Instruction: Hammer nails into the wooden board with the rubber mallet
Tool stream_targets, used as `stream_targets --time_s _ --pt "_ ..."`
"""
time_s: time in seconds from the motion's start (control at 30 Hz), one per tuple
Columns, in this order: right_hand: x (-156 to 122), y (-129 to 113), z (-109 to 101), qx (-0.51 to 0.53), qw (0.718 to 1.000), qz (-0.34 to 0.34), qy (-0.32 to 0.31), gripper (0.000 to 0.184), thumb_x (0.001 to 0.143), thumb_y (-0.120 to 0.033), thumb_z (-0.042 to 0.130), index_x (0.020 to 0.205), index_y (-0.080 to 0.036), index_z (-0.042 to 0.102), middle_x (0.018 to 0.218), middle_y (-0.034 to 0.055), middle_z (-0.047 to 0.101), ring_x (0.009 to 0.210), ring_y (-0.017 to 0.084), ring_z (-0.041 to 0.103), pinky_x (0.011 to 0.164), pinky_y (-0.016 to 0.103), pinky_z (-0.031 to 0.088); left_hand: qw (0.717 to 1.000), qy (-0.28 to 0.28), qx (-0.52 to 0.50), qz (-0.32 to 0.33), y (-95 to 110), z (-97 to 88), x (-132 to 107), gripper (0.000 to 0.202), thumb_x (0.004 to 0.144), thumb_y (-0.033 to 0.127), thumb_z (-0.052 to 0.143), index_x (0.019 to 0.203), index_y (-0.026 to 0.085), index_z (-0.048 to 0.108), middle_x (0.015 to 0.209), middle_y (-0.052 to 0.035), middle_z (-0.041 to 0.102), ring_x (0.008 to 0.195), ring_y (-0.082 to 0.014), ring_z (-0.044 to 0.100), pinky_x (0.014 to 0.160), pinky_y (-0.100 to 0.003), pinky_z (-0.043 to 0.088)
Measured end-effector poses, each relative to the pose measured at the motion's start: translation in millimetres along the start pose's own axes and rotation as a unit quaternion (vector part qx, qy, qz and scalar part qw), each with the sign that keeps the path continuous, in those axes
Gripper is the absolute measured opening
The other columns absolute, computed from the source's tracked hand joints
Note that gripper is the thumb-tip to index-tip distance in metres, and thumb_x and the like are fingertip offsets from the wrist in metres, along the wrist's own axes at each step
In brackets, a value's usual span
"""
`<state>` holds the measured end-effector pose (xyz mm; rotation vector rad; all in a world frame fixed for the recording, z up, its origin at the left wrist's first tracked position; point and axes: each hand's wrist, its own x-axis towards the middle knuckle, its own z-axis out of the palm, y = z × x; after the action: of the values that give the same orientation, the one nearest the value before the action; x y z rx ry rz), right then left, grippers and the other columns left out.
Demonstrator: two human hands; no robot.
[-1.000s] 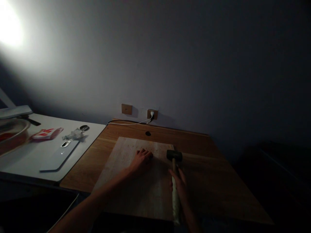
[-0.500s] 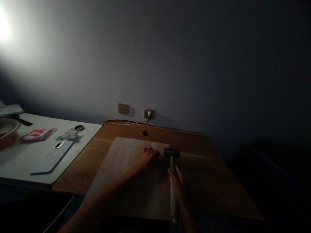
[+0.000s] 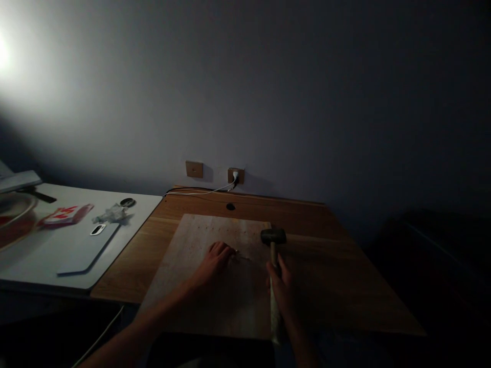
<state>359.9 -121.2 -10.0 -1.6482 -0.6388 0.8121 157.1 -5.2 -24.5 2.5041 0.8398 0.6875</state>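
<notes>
- Has a flat slab (image 3: 84, 255) with a small display at nine o'clock from the middle of the board (image 3: 180, 253), on the white worktop (image 3: 34, 255); judged to play no part in the present step.
- Has that board lying flat on the wooden worktop (image 3: 132, 266), with a row of tiny dark marks (image 3: 213, 228) along the twelve-o'clock side, too small to tell as nails or as holes.
- Holds the left hand (image 3: 217, 258) low at the board, slightly toward twelve o'clock from the middle, with fingers curled and the grip partly closed; impossible to tell any pinched piece from none.
- Has thin pale pieces (image 3: 242, 255) on the board at three o'clock from those fingertips, just beside them; possibly nails, too dim to be sure.
- Seems busy with sorting or picking among these pieces, not with striking.
- Looks to call next for a fine pinch by the left fingertips on one single piece.
- Grasps a mallet (image 3: 273, 236) at two o'clock in the right hand (image 3: 283, 285), with the grip wrapped around the pale handle (image 3: 274, 312) and the dark head toward twelve; best judged as idle, well apart from the left fingers.
</notes>
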Motion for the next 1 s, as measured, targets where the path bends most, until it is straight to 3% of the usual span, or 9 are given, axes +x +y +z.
stream_targets --time_s 0.23,0.33,0.4,0.5,0.63,0.83,1.0 --pt "2.6 7.0 1.9 -0.011 1.0 -0.007 -0.003 0.091 0.077 -0.062 0.061 0.151 -0.011 0.043 0.053 -0.0095 0.042 0.041 0.012 0.042 0.038 0.023 0.035 0.999 0.029 -0.021 0.011 14.6 34.5 40.5 0.031 0.097 0.014 0.039 0.117 0.022 0.061 0.115 -0.006 0.06 0.11 -0.0213 0.053 0.106 -0.043 0.044" --pt "2.0 3.9 3.0 -0.01 1.0 -0.003 0.009 0.094 0.075 -0.062 0.062 0.15 -0.009 0.043 0.056 -0.0087 0.043 0.042 0.012 0.043 0.037 0.023 0.036 0.998 0.037 -0.035 0.037 25.3 37.8 56.5 0.03 0.099 0.015 0.038 0.116 0.022 0.061 0.113 -0.0055 0.06 0.109 -0.0202 0.054 0.11 -0.046 0.041" --pt "1.4 2.2 3.9 -0.006 1.0 0.005 0.015 0.096 0.073 -0.061 0.062 0.151 -0.01 0.042 0.059 -0.0075 0.046 0.041 0.011 0.043 0.037 0.023 0.036 0.997 0.029 -0.05 0.055 28.8 33.6 62.8 0.029 0.1 0.018 0.039 0.118 0.022 0.061 0.114 -0.0061 0.06 0.11 -0.02 0.055 0.107 -0.042 0.044" --pt "0.1 1.3 5.0 -0.008 1.0 0.013 0.016 0.094 0.073 -0.06 0.062 0.152 -0.012 0.042 0.061 -0.0064 0.05 0.04 0.011 0.044 0.037 0.024 0.036 0.997 0.027 -0.061 0.05 24.8 21.9 63.7 0.028 0.101 0.02 0.039 0.118 0.021 0.061 0.114 -0.0071 0.06 0.109 -0.02 0.056 0.1 -0.036 0.049" --pt "-1.2 0.6 5.0 0.003 1.0 0.0 0.021 0.094 0.074 -0.061 0.064 0.15 -0.008 0.045 0.052 -0.0088 0.042 0.041 0.013 0.041 0.038 0.024 0.035 0.998 -0.005 -0.051 0.034 16.3 12.6 55.4 0.029 0.098 0.016 0.04 0.113 0.021 0.063 0.112 -0.0069 0.062 0.107 -0.0208 0.057 0.101 -0.038 0.048" --pt "1.3 4.3 3.9 0.001 1.0 -0.008 0.01 0.096 0.073 -0.062 0.064 0.149 -0.006 0.045 0.05 -0.0088 0.042 0.042 0.014 0.043 0.039 0.024 0.035 0.989 -0.065 -0.117 0.062 24.9 20.4 48.3 0.026 0.097 0.018 0.043 0.112 0.021 0.064 0.112 -0.0078 0.063 0.1 -0.02 0.062 0.09 -0.033 0.054" --pt "1.9 6.2 2.9 -0.013 1.0 0.002 0.007 0.093 0.075 -0.062 0.063 0.15 -0.011 0.044 0.049 -0.0092 0.045 0.04 0.015 0.045 0.039 0.024 0.035 0.982 -0.079 -0.147 0.085 29.9 24.3 46.3 0.026 0.097 0.02 0.044 0.109 0.022 0.066 0.109 -0.0092 0.064 0.093 -0.0202 0.063 0.085 -0.03 0.054"
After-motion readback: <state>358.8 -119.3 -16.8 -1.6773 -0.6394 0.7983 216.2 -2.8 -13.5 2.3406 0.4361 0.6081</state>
